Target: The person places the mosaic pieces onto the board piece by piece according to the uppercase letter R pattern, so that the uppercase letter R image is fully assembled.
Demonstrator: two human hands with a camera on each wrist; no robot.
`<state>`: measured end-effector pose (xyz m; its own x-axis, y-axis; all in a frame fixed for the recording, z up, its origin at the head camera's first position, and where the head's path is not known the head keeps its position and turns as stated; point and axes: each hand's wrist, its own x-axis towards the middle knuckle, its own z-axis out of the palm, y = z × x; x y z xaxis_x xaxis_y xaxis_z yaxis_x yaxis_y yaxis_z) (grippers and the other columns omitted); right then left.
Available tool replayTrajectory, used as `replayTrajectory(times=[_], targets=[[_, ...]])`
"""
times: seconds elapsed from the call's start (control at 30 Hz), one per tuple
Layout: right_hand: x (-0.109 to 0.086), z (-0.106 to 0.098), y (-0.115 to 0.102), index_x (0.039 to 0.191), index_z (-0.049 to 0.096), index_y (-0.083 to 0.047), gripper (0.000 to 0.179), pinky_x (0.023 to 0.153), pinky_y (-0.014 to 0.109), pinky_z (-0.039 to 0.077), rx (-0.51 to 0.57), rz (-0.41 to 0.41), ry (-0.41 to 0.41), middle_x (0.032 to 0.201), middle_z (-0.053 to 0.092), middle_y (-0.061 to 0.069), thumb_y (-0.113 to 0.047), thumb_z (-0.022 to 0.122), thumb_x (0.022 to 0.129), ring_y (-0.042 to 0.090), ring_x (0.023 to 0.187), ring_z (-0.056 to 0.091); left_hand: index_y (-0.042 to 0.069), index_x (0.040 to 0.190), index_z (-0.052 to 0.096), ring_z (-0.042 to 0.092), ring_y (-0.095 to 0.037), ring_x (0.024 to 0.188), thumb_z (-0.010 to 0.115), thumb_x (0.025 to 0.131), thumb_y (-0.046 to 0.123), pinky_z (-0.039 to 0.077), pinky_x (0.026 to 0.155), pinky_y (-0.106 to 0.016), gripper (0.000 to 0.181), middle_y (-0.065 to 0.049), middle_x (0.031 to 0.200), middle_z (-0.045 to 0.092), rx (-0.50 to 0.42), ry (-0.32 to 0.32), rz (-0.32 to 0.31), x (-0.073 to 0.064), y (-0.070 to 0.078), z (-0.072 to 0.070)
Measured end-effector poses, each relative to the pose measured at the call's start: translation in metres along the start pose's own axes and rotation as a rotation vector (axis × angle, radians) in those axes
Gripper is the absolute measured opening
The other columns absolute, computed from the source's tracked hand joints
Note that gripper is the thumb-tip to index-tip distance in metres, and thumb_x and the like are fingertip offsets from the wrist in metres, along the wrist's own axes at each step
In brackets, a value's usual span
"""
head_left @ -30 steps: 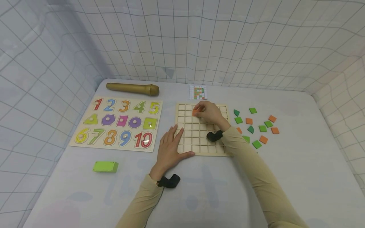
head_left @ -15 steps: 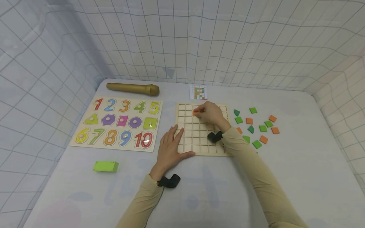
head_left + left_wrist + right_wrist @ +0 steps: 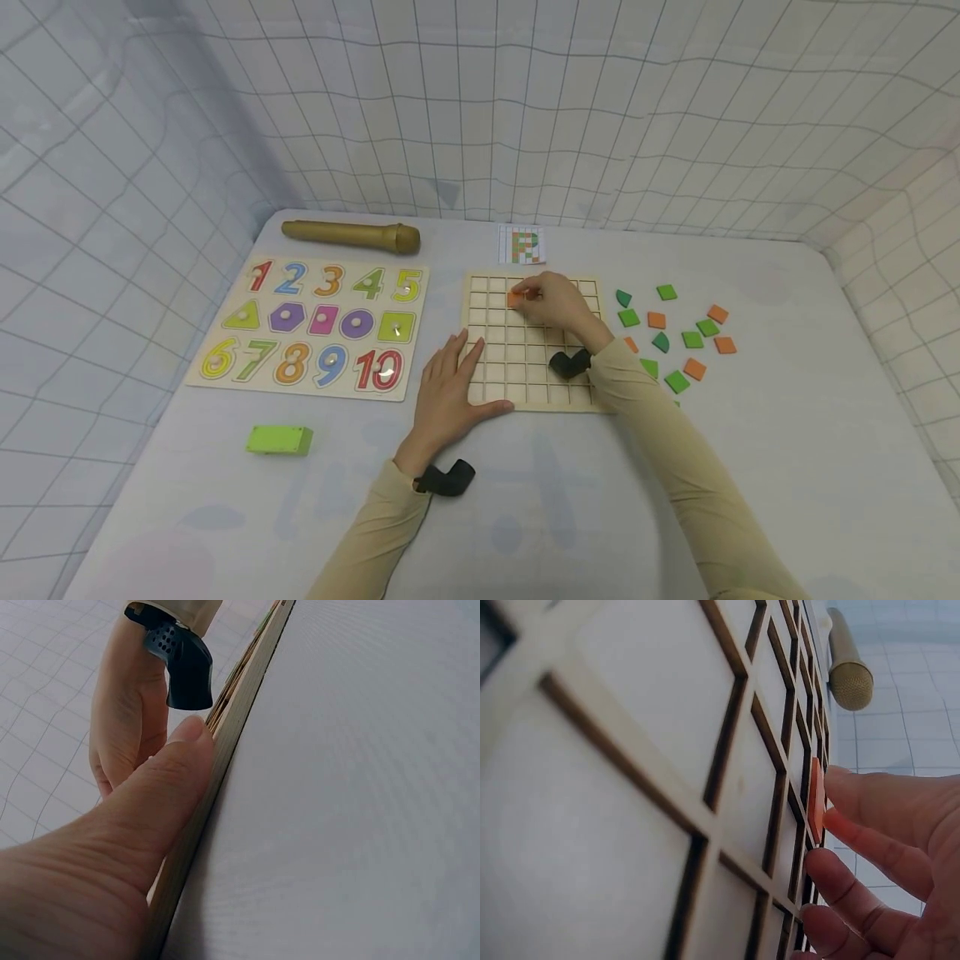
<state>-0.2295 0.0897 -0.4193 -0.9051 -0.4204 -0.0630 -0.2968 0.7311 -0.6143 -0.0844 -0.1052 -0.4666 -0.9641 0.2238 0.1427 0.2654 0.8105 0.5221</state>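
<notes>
A wooden grid board (image 3: 495,407) lies on the table in the head view. My left hand (image 3: 444,396) rests on its lower left corner with fingers spread, the thumb along the near edge. In the left wrist view the thumb (image 3: 169,776) presses against the board's rim. My right hand (image 3: 551,300) reaches over the board's upper part and pinches an orange square tile (image 3: 514,299) at a cell in the upper rows. The right wrist view shows that tile (image 3: 817,799) in the grid, with fingertips at it; whether it lies fully flat I cannot tell.
Loose green tiles (image 3: 692,340) and orange tiles (image 3: 656,320) lie right of the board, with dark green quarter-round pieces (image 3: 661,342). A pattern card (image 3: 522,245) is behind the board. Left are a number puzzle (image 3: 303,329), a gold microphone (image 3: 352,236) and a green block (image 3: 279,440).
The right hand stays at the same cell, and its fingers have shifted only slightly over the orange tile. My left hand has not moved on the board.
</notes>
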Motion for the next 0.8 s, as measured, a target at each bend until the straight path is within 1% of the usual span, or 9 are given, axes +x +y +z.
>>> replayTrajectory(times=[0.2,0.33,0.43,0.53,0.67,0.8], targets=[[-0.003,-0.002,0.003,0.119,0.066,-0.006,0.034,0.072,0.037,0.046,0.035,-0.036,0.036,0.097,0.065,0.009,-0.026,0.066,0.091,0.022,0.085,0.057,0.012,0.148,0.034,0.015,-0.029,0.14,0.073,0.07,0.062,0.013,0.11,-0.046,0.101,-0.014,0.154,0.021,-0.006,0.007,0.0,0.0,0.0,0.0],[-0.007,-0.006,0.006,0.119,0.066,-0.006,0.033,0.072,0.037,0.047,0.063,-0.061,0.092,0.099,0.065,0.01,-0.023,0.064,0.092,0.022,0.084,0.058,0.011,0.148,0.034,0.016,-0.03,0.14,0.073,0.07,0.062,0.014,0.11,-0.046,0.101,-0.014,0.154,0.021,-0.006,0.011,0.003,0.0,0.0,0.0],[-0.011,-0.012,0.009,0.118,0.066,-0.005,0.031,0.07,0.038,0.046,0.087,-0.091,0.158,0.101,0.065,0.012,-0.021,0.064,0.092,0.024,0.081,0.057,0.011,0.148,0.033,0.015,-0.029,0.141,0.072,0.071,0.062,0.013,0.11,-0.046,0.101,-0.014,0.154,0.021,0.0,0.005,-0.002,0.0,0.0,0.001],[-0.016,-0.017,0.012,0.117,0.067,-0.004,0.031,0.067,0.038,0.046,0.098,-0.118,0.241,0.101,0.065,0.012,-0.021,0.065,0.091,0.024,0.08,0.057,0.011,0.149,0.033,0.014,-0.029,0.141,0.072,0.071,0.063,0.013,0.11,-0.046,0.101,-0.013,0.154,0.02,0.008,-0.001,-0.005,0.0,0.0,0.001],[-0.022,-0.023,0.018,0.114,0.068,-0.003,0.03,0.062,0.037,0.045,0.102,-0.132,0.351,0.1,0.065,0.013,-0.021,0.066,0.091,0.026,0.079,0.059,0.011,0.148,0.033,0.014,-0.03,0.141,0.072,0.071,0.063,0.013,0.11,-0.046,0.101,-0.014,0.154,0.02,0.018,-0.003,-0.001,0.0,0.0,0.001],[-0.027,-0.03,0.023,0.111,0.069,-0.001,0.027,0.059,0.036,0.044,0.112,-0.165,0.452,0.097,0.066,0.014,-0.018,0.067,0.089,0.027,0.076,0.061,0.011,0.149,0.033,0.013,-0.029,0.141,0.071,0.071,0.063,0.013,0.11,-0.046,0.101,-0.013,0.154,0.019,0.027,-0.003,0.003,0.0,0.0,0.001]])
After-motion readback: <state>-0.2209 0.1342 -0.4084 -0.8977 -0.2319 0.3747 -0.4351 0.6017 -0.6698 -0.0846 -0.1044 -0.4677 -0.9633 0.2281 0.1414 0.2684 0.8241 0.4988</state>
